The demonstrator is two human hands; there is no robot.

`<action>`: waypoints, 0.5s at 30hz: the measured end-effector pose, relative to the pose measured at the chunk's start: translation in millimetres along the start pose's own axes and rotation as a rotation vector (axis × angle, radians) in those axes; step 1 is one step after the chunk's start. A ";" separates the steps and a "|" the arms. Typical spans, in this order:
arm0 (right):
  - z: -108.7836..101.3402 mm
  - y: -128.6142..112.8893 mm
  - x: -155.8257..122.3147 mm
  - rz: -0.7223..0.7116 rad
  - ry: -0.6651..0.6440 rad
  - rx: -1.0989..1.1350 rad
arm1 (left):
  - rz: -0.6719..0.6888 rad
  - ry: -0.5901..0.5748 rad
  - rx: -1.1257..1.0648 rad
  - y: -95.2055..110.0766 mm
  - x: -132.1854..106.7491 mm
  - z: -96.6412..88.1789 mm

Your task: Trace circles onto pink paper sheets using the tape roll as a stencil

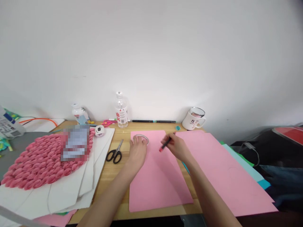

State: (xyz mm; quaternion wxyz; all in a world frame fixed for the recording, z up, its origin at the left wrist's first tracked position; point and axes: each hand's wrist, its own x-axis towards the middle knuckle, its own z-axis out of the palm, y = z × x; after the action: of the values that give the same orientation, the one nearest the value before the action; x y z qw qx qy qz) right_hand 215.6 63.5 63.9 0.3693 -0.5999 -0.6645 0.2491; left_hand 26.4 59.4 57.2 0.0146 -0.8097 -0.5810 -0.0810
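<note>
Near the top of a narrow pink sheet of paper (158,176), my left hand (138,151) has its fingertips on a thin silvery ring (145,137), pressing it to the paper. Part of the ring is hidden beneath the fingers. My right hand (178,146) grips a black pen with a red end (165,143). The red end points down and left, over the right half of the sheet. Black-handled scissors (115,153) lie on the wood left of the paper.
A larger pink sheet (220,170) lies to the right. Behind stand a water bottle (121,113) and a white mug (193,120), with black pens (151,121) along the wall. Left, rows of pink paper petals (44,157) sit on white sheets (68,195), beside a small white dispenser (99,130).
</note>
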 end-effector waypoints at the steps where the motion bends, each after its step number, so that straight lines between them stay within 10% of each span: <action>1: 12.9 -3.8 19.2 -0.009 0.058 0.079 | -0.041 0.021 0.011 1.5 7.6 4.9; 8: 101.0 -2.5 72.1 0.122 0.165 0.202 | -0.113 0.108 -0.023 2.2 17.6 42.5; 15: 112.8 10.2 65.6 0.130 0.149 0.303 | -0.049 0.164 0.025 0.2 11.4 48.2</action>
State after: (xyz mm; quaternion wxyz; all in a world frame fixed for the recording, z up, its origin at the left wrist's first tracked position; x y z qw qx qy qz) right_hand 132.4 142.2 0.6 0.4870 -0.5959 -0.5499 0.3245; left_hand 35.7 75.7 11.4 0.0705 -0.7857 -0.5984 -0.1402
